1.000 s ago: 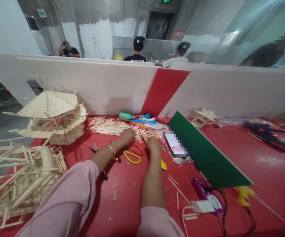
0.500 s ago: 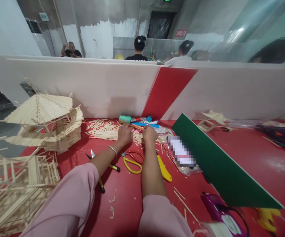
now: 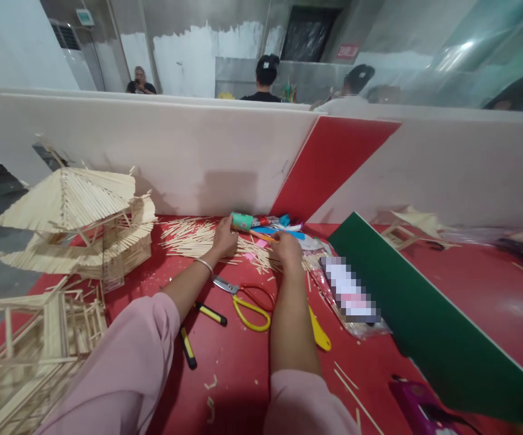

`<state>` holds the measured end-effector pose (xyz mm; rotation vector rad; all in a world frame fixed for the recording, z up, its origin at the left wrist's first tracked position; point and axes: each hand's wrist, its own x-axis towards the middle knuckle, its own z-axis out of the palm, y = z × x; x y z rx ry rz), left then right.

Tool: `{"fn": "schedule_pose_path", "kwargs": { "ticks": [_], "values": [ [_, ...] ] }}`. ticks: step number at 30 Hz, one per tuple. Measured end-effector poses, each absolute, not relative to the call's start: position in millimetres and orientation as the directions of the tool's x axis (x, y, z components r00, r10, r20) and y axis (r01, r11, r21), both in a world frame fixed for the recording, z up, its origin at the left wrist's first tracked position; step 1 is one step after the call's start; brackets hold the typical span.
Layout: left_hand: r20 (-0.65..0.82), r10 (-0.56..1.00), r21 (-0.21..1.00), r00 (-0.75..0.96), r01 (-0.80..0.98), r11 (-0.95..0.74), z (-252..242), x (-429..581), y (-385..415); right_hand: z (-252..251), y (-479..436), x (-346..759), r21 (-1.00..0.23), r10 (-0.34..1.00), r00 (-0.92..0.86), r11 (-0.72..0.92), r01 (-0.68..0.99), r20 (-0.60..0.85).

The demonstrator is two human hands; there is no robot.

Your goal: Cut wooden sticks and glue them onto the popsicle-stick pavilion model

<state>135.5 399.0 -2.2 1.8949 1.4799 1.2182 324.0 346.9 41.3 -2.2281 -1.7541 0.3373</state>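
Note:
Both hands reach into a loose pile of thin wooden sticks (image 3: 188,237) spread on the red table (image 3: 470,302) by the far wall. My left hand (image 3: 225,235) rests on the sticks with its fingers curled down over them. My right hand (image 3: 287,250) is closed on the sticks at the pile's right end; what its fingers hold is hidden. Yellow-handled scissors (image 3: 247,302) lie between my forearms.
A stick-built pavilion (image 3: 80,220) stands at left, a stick frame (image 3: 25,344) in front of it. Yellow-black cutters (image 3: 209,313), a green tube (image 3: 242,221), pens, a bagged phone (image 3: 349,296), a green board (image 3: 433,332) and a purple glue gun (image 3: 418,408) are around. People sit beyond the partition.
Both hands moved further from me into the stick pile. The camera shifted forward and left, so things on the right slid toward the frame's edge.

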Motion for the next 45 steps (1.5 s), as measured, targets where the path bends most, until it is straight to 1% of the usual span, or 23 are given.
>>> {"fn": "schedule_pose_path", "kwargs": {
  "ticks": [2,4,5,7,10,12,14,16,18,21,27,33,38,42,45],
  "values": [
    [0.394,0.919,0.72,-0.001,0.622,-0.308,-3,134,394,46,331,334,-0.253,0.963,0.232,-0.261,0.932,-0.136],
    [0.424,0.906,0.625,0.016,0.718,-0.306,-2,130,387,52,319,338,-0.187,0.961,0.167,-0.209,0.96,-0.218],
    [0.436,0.897,0.568,0.07,0.752,-0.335,-1,128,382,55,315,336,-0.156,0.962,0.136,-0.176,0.972,-0.236],
    [0.444,0.856,0.429,0.266,0.775,-0.464,0,123,372,61,313,330,-0.075,0.956,0.081,-0.106,0.992,-0.28],
    [0.374,0.73,0.22,0.572,0.71,-0.669,1,121,357,69,317,318,0.012,0.919,0.026,-0.023,1.0,-0.393],
    [0.291,0.673,0.126,0.679,0.671,-0.731,1,125,350,73,321,310,0.033,0.903,0.01,0.004,0.999,-0.43],
    [0.209,0.654,0.084,0.727,0.653,-0.753,0,134,349,75,324,305,0.055,0.899,0.002,0.025,0.998,-0.437],
    [0.15,0.66,0.089,0.736,0.655,-0.751,0,144,351,76,326,301,0.086,0.901,-0.012,0.055,0.995,-0.433],
    [0.138,0.669,0.122,0.73,0.658,-0.743,0,154,356,75,328,300,0.114,0.907,-0.029,0.085,0.99,-0.419],
    [0.178,0.656,0.172,0.734,0.633,-0.755,1,163,364,70,332,303,0.15,0.914,-0.048,0.117,0.982,-0.402],
    [0.215,0.657,0.219,0.723,0.62,-0.754,-7,169,368,55,341,308,0.193,0.925,-0.111,0.191,0.962,-0.364],
    [0.279,0.69,0.284,0.667,0.629,-0.723,-16,169,367,46,340,314,0.202,0.933,-0.166,0.238,0.95,-0.321],
    [0.308,0.705,0.329,0.639,0.623,-0.709,-14,165,371,52,340,329,0.187,0.926,-0.202,0.27,0.945,-0.318],
    [0.311,0.757,0.358,0.575,0.667,-0.653,-13,160,372,63,337,341,0.176,0.941,-0.186,0.242,0.954,-0.284],
    [0.3,0.788,0.35,0.538,0.706,-0.615,-14,155,370,75,333,350,0.162,0.954,-0.163,0.208,0.965,-0.253]
  ]
}}
